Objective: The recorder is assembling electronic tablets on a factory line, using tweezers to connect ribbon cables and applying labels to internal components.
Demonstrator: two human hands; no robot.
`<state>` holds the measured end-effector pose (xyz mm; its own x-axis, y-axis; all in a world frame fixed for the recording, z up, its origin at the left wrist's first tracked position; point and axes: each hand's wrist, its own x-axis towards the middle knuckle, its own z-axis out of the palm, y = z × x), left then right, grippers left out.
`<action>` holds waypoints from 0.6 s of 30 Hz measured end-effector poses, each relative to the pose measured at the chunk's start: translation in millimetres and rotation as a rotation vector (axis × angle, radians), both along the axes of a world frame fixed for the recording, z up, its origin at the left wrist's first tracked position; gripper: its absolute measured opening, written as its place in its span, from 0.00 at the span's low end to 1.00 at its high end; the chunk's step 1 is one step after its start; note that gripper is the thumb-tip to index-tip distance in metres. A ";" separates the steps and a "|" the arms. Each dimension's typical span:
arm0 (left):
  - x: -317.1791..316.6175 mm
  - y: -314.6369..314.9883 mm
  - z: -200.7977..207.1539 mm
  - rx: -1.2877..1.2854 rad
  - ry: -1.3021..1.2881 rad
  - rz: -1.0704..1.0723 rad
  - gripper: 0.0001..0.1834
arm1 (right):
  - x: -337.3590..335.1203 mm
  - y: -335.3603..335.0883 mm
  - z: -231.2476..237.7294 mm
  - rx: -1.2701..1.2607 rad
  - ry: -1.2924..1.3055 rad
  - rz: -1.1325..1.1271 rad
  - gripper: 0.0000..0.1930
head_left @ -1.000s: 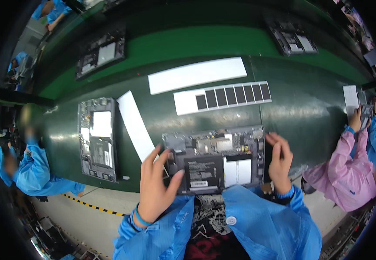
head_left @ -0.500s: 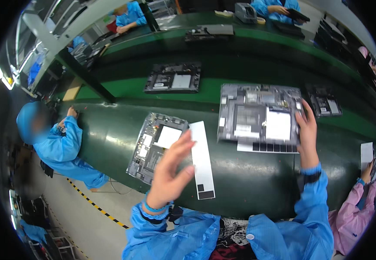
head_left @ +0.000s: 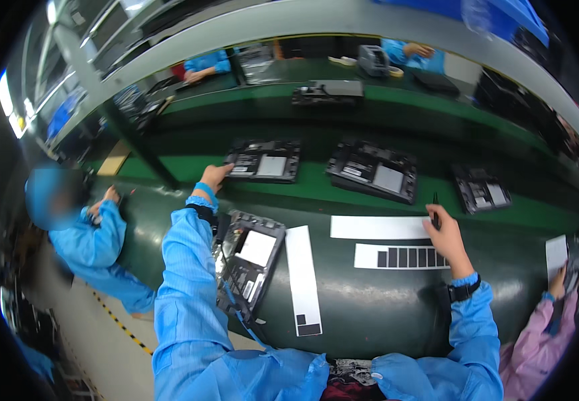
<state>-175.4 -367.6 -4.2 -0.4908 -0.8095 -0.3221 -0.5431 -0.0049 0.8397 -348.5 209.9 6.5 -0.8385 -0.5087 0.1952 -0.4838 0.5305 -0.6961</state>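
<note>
Right hand (head_left: 444, 235) has let go of the opened device, now on the green belt (head_left: 371, 172), fingers loosely open by the strip sheet (head_left: 402, 256); left hand (head_left: 215, 176) grips the next opened unit (head_left: 265, 161).

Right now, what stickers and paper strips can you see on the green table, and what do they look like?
Plain white strip: lies crosswise by the right hand, long, all white.
Strip with black squares: just below it, white with a row of black squares.
Upright white strip: beside the open grey device, long, black squares at its near end.
White patch: on that device, roughly square.
</note>
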 end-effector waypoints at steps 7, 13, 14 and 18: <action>-26.9 -67.0 -67.8 0.179 0.012 -0.119 0.17 | 82.3 97.5 -50.5 0.129 0.054 -0.032 0.21; 8.4 -58.8 -4.5 0.248 0.200 0.023 0.11 | 87.4 92.3 -52.2 0.223 0.326 -0.014 0.18; 15.4 -57.9 8.6 0.297 0.316 0.041 0.09 | 87.2 91.0 -51.1 0.224 0.338 -0.016 0.19; 30.4 -23.0 66.6 0.263 0.503 0.031 0.07 | 90.6 89.8 -49.6 0.152 0.342 -0.080 0.19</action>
